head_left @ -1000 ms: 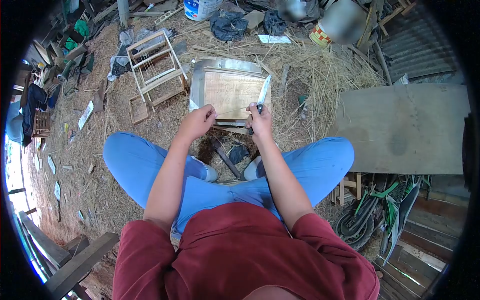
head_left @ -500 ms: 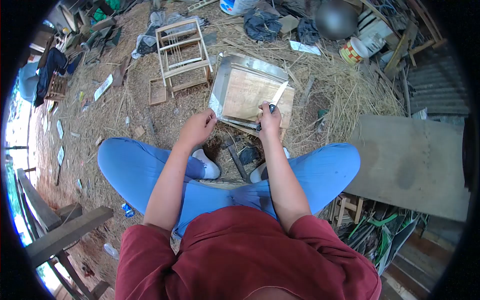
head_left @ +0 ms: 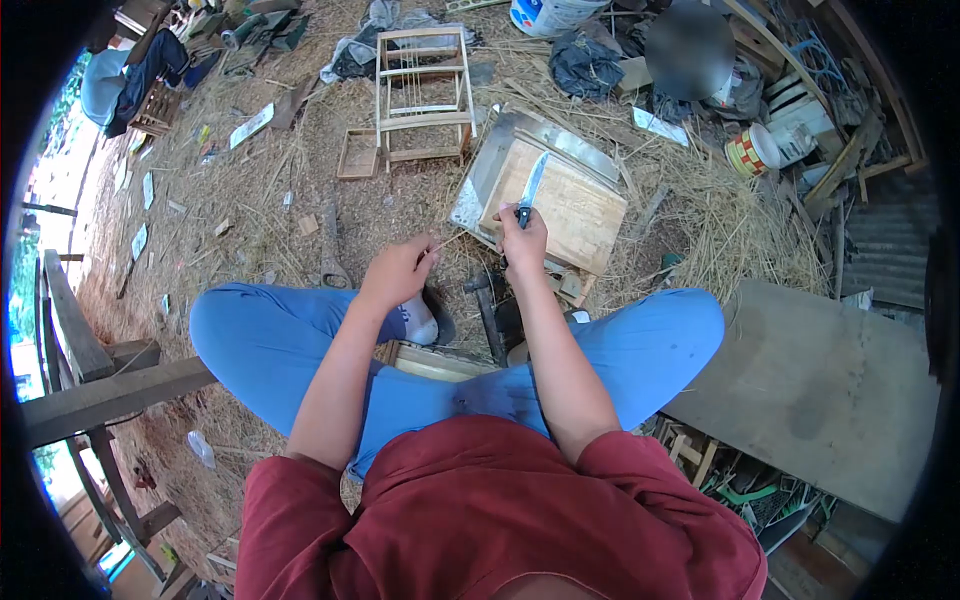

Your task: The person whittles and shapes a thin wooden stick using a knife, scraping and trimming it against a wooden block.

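My right hand (head_left: 524, 246) is closed round the black handle of a knife (head_left: 534, 182), its bright blade pointing up and away from me over a wooden board (head_left: 585, 215). Under the board lies a flat metal sheet (head_left: 478, 190). To the left, my left hand (head_left: 395, 272) is held apart from the board, thumb and fingers pinched together near a thin pale strip; what they hold is too small to make out. Between my feet a hammer (head_left: 487, 315) lies with its head toward the board.
A slatted wooden frame (head_left: 425, 122) stands beyond my hands, beside a small wooden tray (head_left: 358, 155). Straw covers the ground. Buckets (head_left: 755, 150) and black bags (head_left: 585, 65) lie at the back right. A large panel (head_left: 800, 380) is at my right. Another person (head_left: 125, 80) sits far left.
The view has shifted, so the surroundings appear farther right. My left hand has drawn away from the metal sheet's edge. The knife has moved left over the board and its blade points more straight ahead.
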`<state>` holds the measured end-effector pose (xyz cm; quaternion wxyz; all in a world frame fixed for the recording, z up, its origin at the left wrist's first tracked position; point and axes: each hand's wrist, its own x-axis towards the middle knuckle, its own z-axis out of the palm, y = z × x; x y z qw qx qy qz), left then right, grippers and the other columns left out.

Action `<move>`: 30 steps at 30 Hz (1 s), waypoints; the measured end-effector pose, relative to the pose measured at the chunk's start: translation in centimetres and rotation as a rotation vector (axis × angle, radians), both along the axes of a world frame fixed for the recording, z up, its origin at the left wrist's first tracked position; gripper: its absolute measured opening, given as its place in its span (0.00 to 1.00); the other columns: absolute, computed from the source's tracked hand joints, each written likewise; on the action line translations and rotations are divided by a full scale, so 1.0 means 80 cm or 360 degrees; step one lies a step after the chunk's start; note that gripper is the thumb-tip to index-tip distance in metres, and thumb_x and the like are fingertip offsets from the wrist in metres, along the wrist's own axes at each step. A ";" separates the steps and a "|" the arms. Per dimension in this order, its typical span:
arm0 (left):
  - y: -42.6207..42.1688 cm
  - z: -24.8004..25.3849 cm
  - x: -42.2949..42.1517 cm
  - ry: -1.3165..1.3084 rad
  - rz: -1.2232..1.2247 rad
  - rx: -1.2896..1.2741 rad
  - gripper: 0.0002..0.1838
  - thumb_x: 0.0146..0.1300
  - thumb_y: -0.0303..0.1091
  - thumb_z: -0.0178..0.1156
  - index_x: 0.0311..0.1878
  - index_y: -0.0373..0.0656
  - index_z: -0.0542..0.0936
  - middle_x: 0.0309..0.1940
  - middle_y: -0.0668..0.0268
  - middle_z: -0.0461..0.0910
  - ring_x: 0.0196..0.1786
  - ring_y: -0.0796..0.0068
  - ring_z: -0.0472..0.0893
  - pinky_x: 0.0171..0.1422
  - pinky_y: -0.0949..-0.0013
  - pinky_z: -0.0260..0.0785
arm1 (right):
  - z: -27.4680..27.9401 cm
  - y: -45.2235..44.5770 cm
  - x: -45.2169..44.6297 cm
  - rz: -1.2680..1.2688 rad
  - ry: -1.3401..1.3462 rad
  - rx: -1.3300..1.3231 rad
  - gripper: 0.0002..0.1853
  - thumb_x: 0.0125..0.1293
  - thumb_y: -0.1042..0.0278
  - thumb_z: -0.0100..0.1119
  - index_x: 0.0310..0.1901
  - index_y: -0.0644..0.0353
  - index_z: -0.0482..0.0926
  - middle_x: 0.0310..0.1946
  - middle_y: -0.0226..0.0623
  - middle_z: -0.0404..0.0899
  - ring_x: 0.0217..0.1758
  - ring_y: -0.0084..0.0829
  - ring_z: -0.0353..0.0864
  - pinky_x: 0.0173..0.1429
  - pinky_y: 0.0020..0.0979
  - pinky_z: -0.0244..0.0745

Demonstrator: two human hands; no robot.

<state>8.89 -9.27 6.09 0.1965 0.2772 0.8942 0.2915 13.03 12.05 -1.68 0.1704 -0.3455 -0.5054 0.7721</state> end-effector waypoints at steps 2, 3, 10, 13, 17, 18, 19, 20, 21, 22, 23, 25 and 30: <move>-0.008 -0.002 0.003 -0.0025 0.0029 0.0006 0.11 0.71 0.41 0.55 0.45 0.45 0.79 0.35 0.51 0.84 0.41 0.44 0.83 0.44 0.45 0.73 | 0.014 -0.008 0.000 0.0034 -0.0032 -0.0006 0.08 0.69 0.67 0.66 0.37 0.55 0.74 0.24 0.27 0.79 0.16 0.16 0.65 0.18 0.25 0.57; -0.011 0.000 0.003 -0.0076 0.0040 -0.0002 0.11 0.72 0.40 0.54 0.45 0.45 0.79 0.35 0.50 0.84 0.41 0.44 0.83 0.45 0.46 0.73 | 0.017 -0.010 0.000 0.0054 -0.0026 -0.0014 0.09 0.69 0.68 0.66 0.37 0.55 0.74 0.26 0.29 0.80 0.16 0.16 0.65 0.18 0.25 0.57; -0.020 0.001 0.000 0.0206 0.0162 -0.0089 0.11 0.73 0.40 0.52 0.44 0.44 0.79 0.35 0.48 0.83 0.41 0.43 0.83 0.46 0.45 0.74 | 0.030 -0.003 0.006 0.0166 -0.0086 0.0061 0.12 0.72 0.59 0.62 0.41 0.60 0.74 0.30 0.34 0.83 0.15 0.19 0.66 0.19 0.25 0.64; -0.019 0.009 -0.004 0.0302 0.0241 0.0079 0.10 0.73 0.39 0.51 0.42 0.44 0.78 0.35 0.48 0.83 0.41 0.42 0.82 0.45 0.44 0.74 | 0.020 0.018 0.012 0.0031 -0.0125 -0.0053 0.13 0.74 0.59 0.57 0.43 0.61 0.73 0.32 0.37 0.83 0.14 0.20 0.65 0.18 0.27 0.64; -0.009 0.043 0.008 0.0343 0.0327 0.0017 0.11 0.73 0.38 0.52 0.42 0.43 0.78 0.34 0.49 0.84 0.41 0.41 0.83 0.45 0.45 0.74 | 0.008 0.053 0.027 -0.0214 -0.0157 -0.0117 0.10 0.74 0.61 0.53 0.46 0.60 0.73 0.31 0.37 0.81 0.14 0.22 0.66 0.18 0.29 0.63; -0.006 0.050 0.011 0.0308 0.0354 0.0026 0.11 0.73 0.38 0.52 0.43 0.43 0.79 0.35 0.49 0.84 0.41 0.42 0.83 0.46 0.45 0.74 | 0.008 0.062 0.031 -0.0222 -0.0158 -0.0116 0.10 0.74 0.61 0.53 0.46 0.60 0.73 0.31 0.37 0.81 0.14 0.22 0.66 0.18 0.29 0.63; -0.003 0.056 0.014 0.0273 0.0381 0.0036 0.11 0.73 0.38 0.52 0.44 0.43 0.80 0.36 0.49 0.85 0.41 0.42 0.83 0.46 0.45 0.74 | 0.007 0.070 0.035 -0.0268 -0.0194 -0.0091 0.10 0.74 0.61 0.53 0.46 0.59 0.73 0.31 0.36 0.81 0.14 0.22 0.66 0.18 0.29 0.63; 0.001 0.063 0.017 0.0269 0.0374 0.0040 0.11 0.73 0.38 0.52 0.44 0.43 0.80 0.36 0.49 0.85 0.41 0.42 0.83 0.46 0.45 0.74 | 0.006 0.077 0.039 -0.0313 -0.0230 -0.0064 0.10 0.74 0.61 0.53 0.46 0.58 0.73 0.31 0.36 0.81 0.14 0.22 0.66 0.18 0.28 0.63; 0.004 0.069 0.021 0.0213 0.0390 0.0132 0.11 0.73 0.37 0.52 0.44 0.41 0.80 0.35 0.49 0.84 0.40 0.43 0.83 0.46 0.49 0.74 | 0.007 0.082 0.042 -0.0328 -0.0246 -0.0050 0.10 0.74 0.60 0.53 0.47 0.58 0.74 0.31 0.35 0.80 0.14 0.21 0.66 0.18 0.28 0.63; 0.007 0.074 0.024 0.0157 0.0409 0.0223 0.11 0.73 0.36 0.53 0.44 0.39 0.80 0.34 0.49 0.84 0.39 0.45 0.83 0.45 0.52 0.73 | 0.007 0.085 0.044 -0.0331 -0.0249 -0.0044 0.10 0.74 0.60 0.53 0.47 0.58 0.74 0.31 0.35 0.80 0.14 0.21 0.66 0.18 0.28 0.63; 0.012 0.080 0.027 0.0153 0.0410 0.0228 0.11 0.73 0.36 0.53 0.44 0.39 0.80 0.34 0.49 0.84 0.39 0.45 0.83 0.45 0.52 0.73 | 0.007 0.087 0.046 -0.0358 -0.0280 -0.0045 0.10 0.73 0.60 0.53 0.46 0.57 0.74 0.31 0.35 0.80 0.15 0.21 0.66 0.18 0.28 0.63; 0.016 0.086 0.032 0.0120 0.0426 0.0305 0.11 0.73 0.35 0.53 0.45 0.38 0.80 0.32 0.51 0.84 0.36 0.46 0.83 0.44 0.54 0.73 | 0.005 0.089 0.048 -0.0377 -0.0318 -0.0049 0.10 0.73 0.60 0.53 0.46 0.57 0.74 0.31 0.34 0.80 0.15 0.21 0.66 0.19 0.28 0.63; 0.009 0.054 0.012 0.0138 0.0413 0.0232 0.11 0.72 0.36 0.53 0.46 0.42 0.81 0.35 0.51 0.85 0.40 0.44 0.83 0.46 0.50 0.74 | -0.003 0.092 0.047 -0.0283 -0.0371 -0.0125 0.09 0.73 0.60 0.54 0.47 0.55 0.74 0.31 0.33 0.79 0.18 0.22 0.69 0.21 0.28 0.64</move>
